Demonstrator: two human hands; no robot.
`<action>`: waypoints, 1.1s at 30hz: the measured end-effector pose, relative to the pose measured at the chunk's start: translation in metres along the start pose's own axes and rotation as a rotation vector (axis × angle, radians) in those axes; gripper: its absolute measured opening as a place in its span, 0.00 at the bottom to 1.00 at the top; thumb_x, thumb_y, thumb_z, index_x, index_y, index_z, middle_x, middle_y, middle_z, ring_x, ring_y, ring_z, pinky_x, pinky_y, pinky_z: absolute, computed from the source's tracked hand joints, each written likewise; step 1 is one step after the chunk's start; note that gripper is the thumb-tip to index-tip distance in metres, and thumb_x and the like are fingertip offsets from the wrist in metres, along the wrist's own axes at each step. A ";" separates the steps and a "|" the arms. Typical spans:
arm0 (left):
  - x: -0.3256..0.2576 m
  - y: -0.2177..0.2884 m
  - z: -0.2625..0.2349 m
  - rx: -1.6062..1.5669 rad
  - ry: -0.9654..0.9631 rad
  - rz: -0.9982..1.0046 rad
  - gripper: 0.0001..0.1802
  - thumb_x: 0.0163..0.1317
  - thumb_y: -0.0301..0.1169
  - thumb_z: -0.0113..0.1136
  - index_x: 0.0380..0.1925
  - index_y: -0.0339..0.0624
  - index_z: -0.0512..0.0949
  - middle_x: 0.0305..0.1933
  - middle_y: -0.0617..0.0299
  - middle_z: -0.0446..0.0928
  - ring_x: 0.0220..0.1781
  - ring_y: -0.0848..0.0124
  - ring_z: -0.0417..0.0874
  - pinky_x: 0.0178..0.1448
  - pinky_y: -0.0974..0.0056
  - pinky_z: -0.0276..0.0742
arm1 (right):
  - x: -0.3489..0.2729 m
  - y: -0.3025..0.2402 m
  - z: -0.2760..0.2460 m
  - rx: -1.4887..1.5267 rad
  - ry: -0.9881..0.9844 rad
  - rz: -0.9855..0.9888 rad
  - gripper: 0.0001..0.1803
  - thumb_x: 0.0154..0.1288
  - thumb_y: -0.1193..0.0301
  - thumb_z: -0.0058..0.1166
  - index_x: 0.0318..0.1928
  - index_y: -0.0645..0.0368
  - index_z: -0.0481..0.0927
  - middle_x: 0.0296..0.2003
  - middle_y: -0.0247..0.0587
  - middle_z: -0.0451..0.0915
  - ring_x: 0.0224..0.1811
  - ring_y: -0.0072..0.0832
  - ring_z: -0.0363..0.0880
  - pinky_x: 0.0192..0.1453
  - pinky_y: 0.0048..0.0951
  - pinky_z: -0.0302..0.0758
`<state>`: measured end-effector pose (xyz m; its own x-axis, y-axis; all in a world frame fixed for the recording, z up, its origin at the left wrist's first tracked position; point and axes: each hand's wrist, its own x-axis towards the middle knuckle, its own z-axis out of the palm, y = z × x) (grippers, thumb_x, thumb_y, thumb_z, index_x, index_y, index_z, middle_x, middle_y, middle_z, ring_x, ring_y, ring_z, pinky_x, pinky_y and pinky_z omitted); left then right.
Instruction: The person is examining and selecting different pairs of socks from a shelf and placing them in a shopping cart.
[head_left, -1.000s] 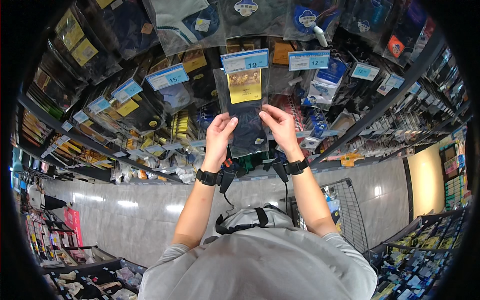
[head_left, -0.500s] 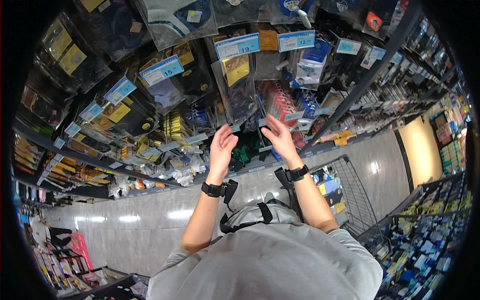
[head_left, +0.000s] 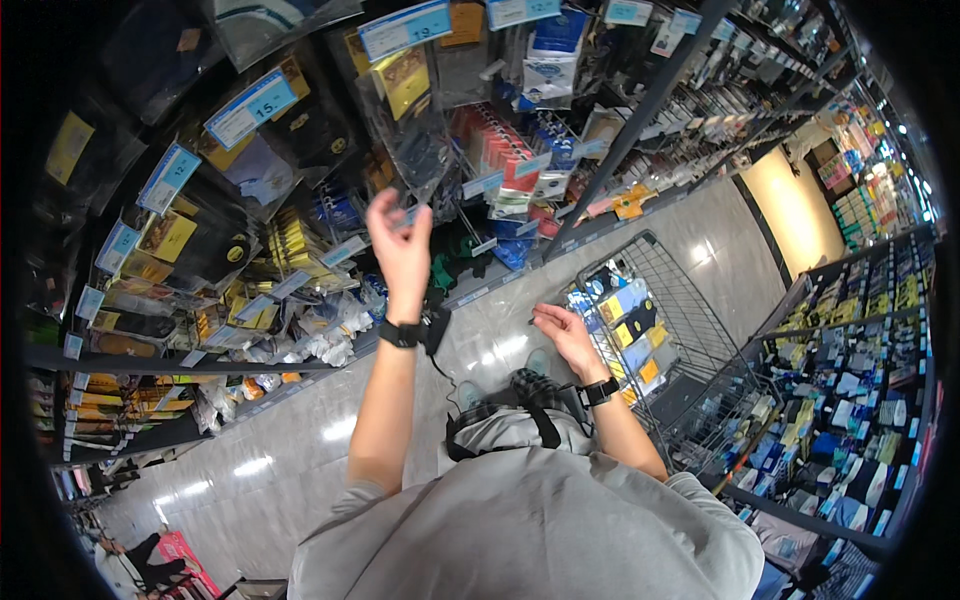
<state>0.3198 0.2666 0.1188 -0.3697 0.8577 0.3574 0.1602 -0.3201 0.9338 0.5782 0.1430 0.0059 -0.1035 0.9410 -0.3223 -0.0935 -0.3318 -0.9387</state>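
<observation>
The left hand (head_left: 400, 248) pinched the lower edge of a glossy clear packet (head_left: 412, 130) hanging on the rack, while the right hand (head_left: 566, 335) hovered half-open, empty, beside the wire cart (head_left: 690, 330).

Counts in the aisle
Two hands (head_left: 400, 245) (head_left: 565, 335), two wristbands (head_left: 400, 334) (head_left: 598, 391), one cart (head_left: 670, 330); hanging packets too many to count.
</observation>
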 end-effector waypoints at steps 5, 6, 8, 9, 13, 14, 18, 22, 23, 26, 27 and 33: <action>0.069 -0.017 -0.009 0.063 -0.079 0.061 0.16 0.59 0.30 0.62 0.46 0.34 0.75 0.41 0.58 0.79 0.41 0.74 0.79 0.45 0.71 0.74 | -0.011 -0.003 -0.008 0.051 -0.023 -0.017 0.21 0.64 0.74 0.55 0.56 0.70 0.72 0.51 0.47 0.77 0.54 0.26 0.75 0.58 0.24 0.70; 0.075 -0.016 -0.005 0.057 -0.086 0.089 0.10 0.60 0.29 0.61 0.38 0.34 0.78 0.34 0.62 0.80 0.37 0.76 0.80 0.44 0.72 0.74 | -0.010 0.000 -0.014 0.046 -0.023 -0.015 0.21 0.64 0.73 0.55 0.56 0.69 0.72 0.51 0.46 0.77 0.54 0.26 0.75 0.58 0.24 0.69; 0.087 -0.019 -0.001 0.113 -0.083 0.087 0.09 0.62 0.28 0.59 0.39 0.33 0.77 0.33 0.62 0.80 0.35 0.78 0.79 0.42 0.73 0.73 | -0.009 0.002 -0.025 0.044 -0.037 -0.014 0.21 0.64 0.71 0.56 0.56 0.67 0.73 0.50 0.45 0.78 0.53 0.26 0.75 0.59 0.24 0.69; 0.095 -0.028 -0.006 0.129 -0.085 0.073 0.10 0.63 0.28 0.58 0.40 0.32 0.76 0.33 0.63 0.79 0.36 0.78 0.79 0.42 0.73 0.73 | -0.009 0.000 -0.030 0.045 -0.049 -0.019 0.21 0.64 0.71 0.56 0.56 0.67 0.73 0.50 0.45 0.78 0.53 0.26 0.75 0.59 0.24 0.69; 0.112 -0.033 0.000 0.110 -0.013 0.069 0.09 0.63 0.28 0.57 0.41 0.34 0.76 0.31 0.65 0.78 0.31 0.79 0.77 0.35 0.74 0.72 | -0.012 -0.005 -0.061 0.069 -0.076 -0.025 0.21 0.64 0.71 0.56 0.55 0.67 0.73 0.50 0.44 0.78 0.52 0.25 0.76 0.58 0.23 0.70; 0.115 -0.031 0.003 0.131 0.007 0.077 0.09 0.63 0.28 0.58 0.40 0.35 0.77 0.30 0.65 0.78 0.30 0.79 0.76 0.34 0.73 0.71 | -0.013 -0.005 -0.070 0.051 -0.059 -0.014 0.20 0.64 0.72 0.56 0.55 0.67 0.74 0.49 0.43 0.79 0.52 0.25 0.76 0.58 0.23 0.70; 0.125 -0.037 -0.005 0.216 0.125 0.119 0.08 0.63 0.28 0.58 0.39 0.36 0.78 0.29 0.66 0.77 0.30 0.79 0.75 0.33 0.72 0.71 | -0.014 0.004 -0.095 0.074 -0.022 0.047 0.20 0.64 0.70 0.57 0.54 0.65 0.75 0.45 0.39 0.81 0.47 0.22 0.78 0.52 0.21 0.72; 0.124 -0.021 -0.009 0.394 0.283 0.182 0.08 0.61 0.28 0.59 0.39 0.38 0.80 0.35 0.63 0.81 0.36 0.76 0.80 0.41 0.69 0.74 | -0.013 0.007 -0.111 0.065 0.008 0.095 0.19 0.64 0.67 0.56 0.54 0.61 0.76 0.43 0.36 0.81 0.44 0.21 0.78 0.46 0.20 0.71; 0.127 -0.017 -0.019 0.347 0.299 0.188 0.08 0.61 0.28 0.59 0.39 0.39 0.80 0.35 0.62 0.82 0.37 0.75 0.80 0.42 0.69 0.74 | -0.012 0.005 -0.110 0.045 0.002 0.093 0.19 0.64 0.67 0.56 0.54 0.61 0.76 0.43 0.35 0.81 0.44 0.21 0.78 0.46 0.20 0.71; 0.129 -0.014 -0.033 0.305 0.294 0.175 0.08 0.61 0.29 0.60 0.39 0.39 0.81 0.35 0.63 0.82 0.37 0.75 0.80 0.43 0.68 0.73 | -0.012 0.002 -0.102 0.028 0.010 0.116 0.19 0.64 0.67 0.56 0.53 0.61 0.77 0.42 0.35 0.82 0.43 0.20 0.78 0.45 0.20 0.71; 0.129 -0.012 -0.034 0.320 0.279 0.162 0.08 0.60 0.29 0.60 0.39 0.39 0.81 0.35 0.63 0.82 0.37 0.75 0.80 0.43 0.68 0.73 | -0.009 0.005 -0.101 0.027 0.007 0.111 0.19 0.64 0.67 0.56 0.53 0.61 0.77 0.42 0.35 0.82 0.43 0.20 0.78 0.45 0.20 0.71; 0.128 -0.019 -0.037 0.373 0.238 0.123 0.12 0.59 0.34 0.62 0.39 0.39 0.80 0.32 0.61 0.81 0.36 0.71 0.81 0.43 0.66 0.74 | -0.004 0.016 -0.079 -0.066 -0.051 0.107 0.18 0.64 0.66 0.56 0.53 0.59 0.77 0.43 0.31 0.81 0.44 0.19 0.77 0.47 0.22 0.71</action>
<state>0.2356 0.3677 0.1480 -0.5203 0.6923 0.5000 0.5186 -0.2091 0.8291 0.6557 0.1397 -0.0174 -0.1596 0.8952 -0.4161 -0.0138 -0.4235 -0.9058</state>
